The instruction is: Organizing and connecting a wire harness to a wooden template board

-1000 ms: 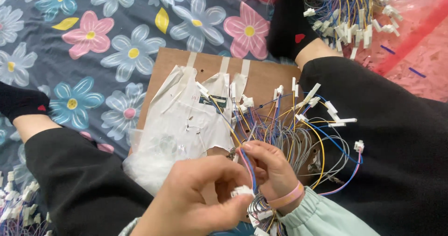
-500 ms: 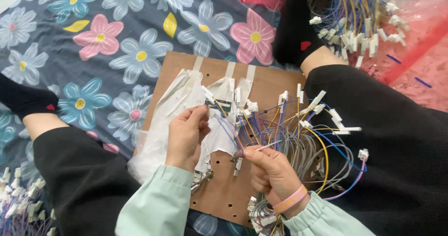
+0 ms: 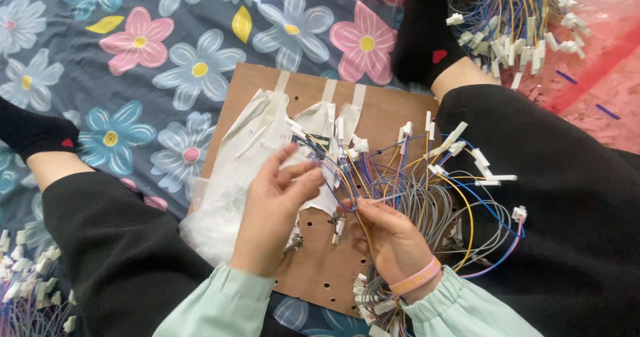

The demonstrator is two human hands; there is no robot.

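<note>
On the brown perforated cardboard board (image 3: 393,120) resting across the person's lap, a tangle of thin insulated wires in grey, blue, yellow and red (image 3: 427,200) spreads over the right half, each strand ending in a small white plastic connector (image 3: 501,177).

Left hand (image 3: 275,214): fingers (image 3: 303,176) extended and drawn narrow at the tips, pinching what looks like 1 thin blue wire just beside the crumpled clear plastic bags (image 3: 230,190) taped to the board's left half. Contact with the bag cannot be told.

Right hand (image 3: 390,234): fingers (image 3: 363,207) curled closed around a small bunch of strands near the board's middle; pink wristband (image 3: 417,278) on the wrist. The bundle fans out up and to the right from this grip.

Handling judgement: the wires are very light, limp and springy, so they will snag on each other and on the connectors. Best held on the insulation close to the point being worked, not by a connector, where the crimp may be fragile. The smooth insulation likely needs a firm fingertip pinch.

Position: the pinched strand runs between the 2 hands, taut-looking, above the board.

Elsewhere: a second heap of similar wires with white connectors (image 3: 520,24) lies top right on pink plastic sheet, more (image 3: 27,290) at bottom left, all on a floral bedcover (image 3: 167,50).
</note>
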